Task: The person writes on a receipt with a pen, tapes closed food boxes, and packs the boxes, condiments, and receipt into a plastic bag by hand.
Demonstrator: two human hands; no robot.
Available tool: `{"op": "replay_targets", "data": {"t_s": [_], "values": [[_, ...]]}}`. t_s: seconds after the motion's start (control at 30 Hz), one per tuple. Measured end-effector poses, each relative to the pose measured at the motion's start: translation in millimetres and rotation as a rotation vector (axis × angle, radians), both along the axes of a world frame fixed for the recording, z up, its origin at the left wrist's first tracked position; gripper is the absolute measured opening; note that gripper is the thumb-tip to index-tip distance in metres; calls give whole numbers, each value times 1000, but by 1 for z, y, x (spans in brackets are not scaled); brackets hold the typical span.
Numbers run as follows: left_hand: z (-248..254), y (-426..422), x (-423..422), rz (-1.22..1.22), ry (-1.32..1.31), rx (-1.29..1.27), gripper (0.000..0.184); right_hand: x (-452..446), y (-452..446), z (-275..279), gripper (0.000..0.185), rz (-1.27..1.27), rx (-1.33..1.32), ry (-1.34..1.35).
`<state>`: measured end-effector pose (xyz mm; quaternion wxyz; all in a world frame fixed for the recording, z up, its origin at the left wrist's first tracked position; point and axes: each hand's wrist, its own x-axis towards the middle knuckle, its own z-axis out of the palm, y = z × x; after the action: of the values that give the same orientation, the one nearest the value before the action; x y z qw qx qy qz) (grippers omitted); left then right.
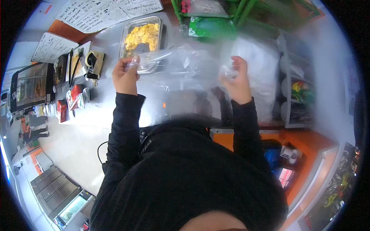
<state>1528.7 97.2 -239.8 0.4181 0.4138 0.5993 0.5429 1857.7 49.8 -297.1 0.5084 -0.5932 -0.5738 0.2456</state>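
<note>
My left hand point(126, 77) is closed, thumb and fingertips pinching a thin clear plastic film point(181, 61). The film stretches to the right above the metal counter point(173, 88); whether it is a flat sheet or a bag I cannot tell. At its other side my right hand point(238, 82) has curled fingers around a glossy, blurred bit of the plastic. Just beyond my left hand lies a clear plastic tray point(122, 46) of yellow food like scrambled egg point(144, 35), with a dark grey patch in it. The film overlaps the tray's near end.
Black tongs point(76, 66), a tape dispenser point(91, 61) and red boxes point(75, 92) sit at the left. Handwritten sheets point(104, 15) lie behind. A green rack point(241, 13) holds packets; white plastic point(256, 65) and a shelf unit point(298, 92) stand right.
</note>
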Motion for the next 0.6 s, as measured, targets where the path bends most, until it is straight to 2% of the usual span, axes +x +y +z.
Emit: {"op": "replay_targets", "data": {"t_s": [0.07,0.1,0.17,0.27,0.3,0.33,0.37,0.4,0.43,0.47,0.5,0.53,0.57,0.6], "values": [[12,0,21,-122,313,133,15,-18,-3,29,67,53,236,-307],[19,-5,36,-235,337,110,18,-29,-6,40,77,103,275,-287],[39,-19,64,-464,382,66,26,-57,-3,49,64,176,227,-255],[75,-28,84,-552,731,287,39,-65,8,39,46,228,30,-118],[72,-22,79,-509,904,408,55,-58,10,36,41,212,-58,-62],[54,-13,60,-410,1158,394,62,-51,11,41,39,154,46,-70],[42,-5,46,-365,1078,203,63,-45,13,49,39,94,147,-92],[26,11,20,-404,1173,252,63,-39,15,56,39,40,243,-119],[12,28,-15,-433,1441,131,59,-36,19,64,41,26,304,-149],[7,48,-40,-522,1387,112,54,-33,21,71,42,20,367,-180],[15,55,-51,-535,932,-59,47,-31,21,78,43,-3,403,-186],[28,54,-53,-516,740,-118,48,-30,15,88,43,-18,439,-191],[43,44,-48,-513,899,-31,48,-25,3,106,43,-51,504,-173],[56,27,-36,-475,1292,150,49,-24,-9,120,43,-77,578,-157]]}}
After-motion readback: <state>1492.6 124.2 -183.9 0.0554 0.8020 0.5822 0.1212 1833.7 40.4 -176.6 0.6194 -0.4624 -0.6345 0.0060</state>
